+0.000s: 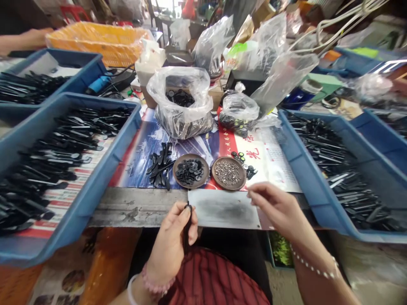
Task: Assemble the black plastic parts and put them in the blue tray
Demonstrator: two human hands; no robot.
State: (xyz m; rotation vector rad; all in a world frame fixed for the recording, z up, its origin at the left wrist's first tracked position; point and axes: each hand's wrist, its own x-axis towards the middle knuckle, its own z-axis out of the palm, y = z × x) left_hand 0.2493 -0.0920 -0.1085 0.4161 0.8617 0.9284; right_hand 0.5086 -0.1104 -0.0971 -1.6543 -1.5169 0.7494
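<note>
My left hand [173,237] is closed around a slim black plastic part [187,228], held upright at the table's front edge. To the right, my right hand [276,207] hovers over the corner of a pale work plate [224,212], thumb and fingers pinched together. Whatever sits between those fingertips is too small to make out. Beyond the hands stand two round brown dishes: one dish [177,181] of small black discs, one dish [216,183] of small metal rivets or screws. Loose black and green round pieces [239,156] lie beside the second dish, and a pile of black parts [160,165] beside the first.
Blue trays full of long black pieces flank me, a left tray [68,224] and a right tray [310,186]. Behind the dishes are an open plastic bag [184,123] of black parts and a smaller bag [240,110]. Another person's arm [25,41] reaches in near an orange crate [95,36].
</note>
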